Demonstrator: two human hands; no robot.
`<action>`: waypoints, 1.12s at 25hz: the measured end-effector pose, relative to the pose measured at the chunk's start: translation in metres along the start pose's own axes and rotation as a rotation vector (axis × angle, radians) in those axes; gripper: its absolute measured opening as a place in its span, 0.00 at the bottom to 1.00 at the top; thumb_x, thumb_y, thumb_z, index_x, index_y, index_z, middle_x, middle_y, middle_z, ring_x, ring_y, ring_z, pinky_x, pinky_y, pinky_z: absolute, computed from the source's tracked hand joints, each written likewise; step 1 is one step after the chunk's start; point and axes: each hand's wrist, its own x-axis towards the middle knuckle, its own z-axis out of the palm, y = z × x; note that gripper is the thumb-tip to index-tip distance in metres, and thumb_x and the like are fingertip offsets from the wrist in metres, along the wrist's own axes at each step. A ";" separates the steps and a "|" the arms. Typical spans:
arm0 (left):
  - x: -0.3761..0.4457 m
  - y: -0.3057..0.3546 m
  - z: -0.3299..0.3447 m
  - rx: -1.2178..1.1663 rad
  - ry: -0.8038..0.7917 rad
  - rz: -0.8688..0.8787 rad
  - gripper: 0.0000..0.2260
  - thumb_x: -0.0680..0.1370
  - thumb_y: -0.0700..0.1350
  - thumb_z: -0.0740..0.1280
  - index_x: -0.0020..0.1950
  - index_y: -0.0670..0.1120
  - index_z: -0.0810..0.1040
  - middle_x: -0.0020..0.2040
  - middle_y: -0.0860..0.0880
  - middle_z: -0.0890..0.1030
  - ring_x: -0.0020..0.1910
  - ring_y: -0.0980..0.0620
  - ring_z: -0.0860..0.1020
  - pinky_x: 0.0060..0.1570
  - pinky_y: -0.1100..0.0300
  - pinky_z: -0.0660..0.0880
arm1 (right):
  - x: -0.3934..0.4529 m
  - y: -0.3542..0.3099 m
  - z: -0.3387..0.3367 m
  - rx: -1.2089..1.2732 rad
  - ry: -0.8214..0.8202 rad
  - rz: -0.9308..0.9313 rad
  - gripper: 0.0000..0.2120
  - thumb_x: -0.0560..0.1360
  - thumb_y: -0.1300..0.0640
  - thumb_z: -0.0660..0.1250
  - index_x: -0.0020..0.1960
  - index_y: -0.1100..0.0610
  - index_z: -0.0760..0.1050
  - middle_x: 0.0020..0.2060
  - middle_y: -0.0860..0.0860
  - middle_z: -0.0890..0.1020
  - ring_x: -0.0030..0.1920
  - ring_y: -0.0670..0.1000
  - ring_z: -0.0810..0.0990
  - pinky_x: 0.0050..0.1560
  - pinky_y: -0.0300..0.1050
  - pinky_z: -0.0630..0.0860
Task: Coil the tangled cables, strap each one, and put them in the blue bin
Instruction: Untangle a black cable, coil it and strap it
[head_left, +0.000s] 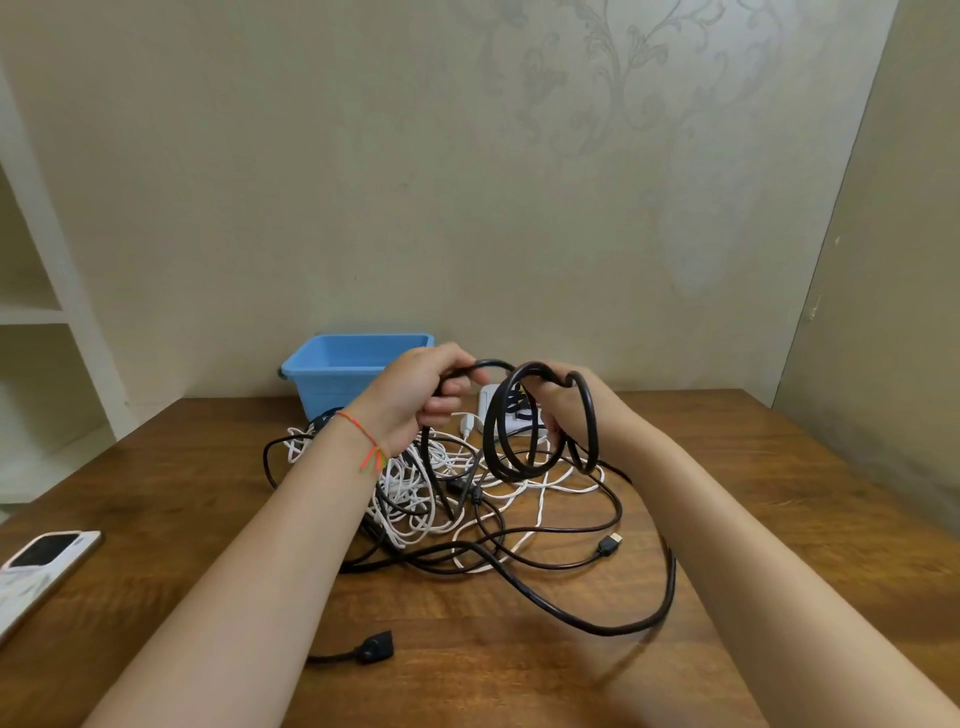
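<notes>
Head view: a thick black cable (540, 415) is held raised above the surface (208, 519), a few loops of it gathered in the right hand (563, 410), whose grip is closed around the top of the coil. The left hand (421, 389) is closed on the same cable just beside the coil, feeding the next turn. Below both grips the rest of this cable trails down in a long loose sweep toward the near edge.

The task is judged to be at an early stage: no strapped coil is seen, and the blue bin (332, 379), just behind the left grip, appears empty as far as its interior shows. Under the grips a tangle of thin white cables (415, 483) and other black leads (550, 551) is left unsorted. The held cable looks stiff and glossy.
</notes>
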 end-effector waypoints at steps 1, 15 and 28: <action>0.001 -0.002 -0.002 -0.111 0.010 -0.001 0.13 0.81 0.43 0.56 0.39 0.42 0.74 0.26 0.53 0.62 0.20 0.58 0.57 0.21 0.65 0.50 | 0.000 0.000 0.000 0.003 0.001 0.009 0.12 0.83 0.52 0.59 0.51 0.55 0.79 0.34 0.50 0.76 0.34 0.48 0.73 0.38 0.42 0.70; -0.016 0.012 0.026 0.656 -0.143 -0.017 0.17 0.75 0.65 0.66 0.47 0.53 0.81 0.45 0.52 0.86 0.51 0.55 0.82 0.58 0.57 0.74 | -0.002 -0.026 -0.004 -0.794 0.307 -0.265 0.03 0.73 0.63 0.64 0.45 0.56 0.74 0.36 0.53 0.77 0.38 0.59 0.77 0.34 0.47 0.72; -0.016 -0.011 0.041 -0.348 -0.130 0.050 0.24 0.78 0.63 0.58 0.33 0.46 0.75 0.24 0.52 0.68 0.23 0.55 0.68 0.37 0.59 0.74 | -0.003 -0.020 -0.008 -0.083 0.220 -0.024 0.13 0.79 0.51 0.64 0.46 0.60 0.78 0.31 0.55 0.80 0.34 0.57 0.82 0.38 0.47 0.80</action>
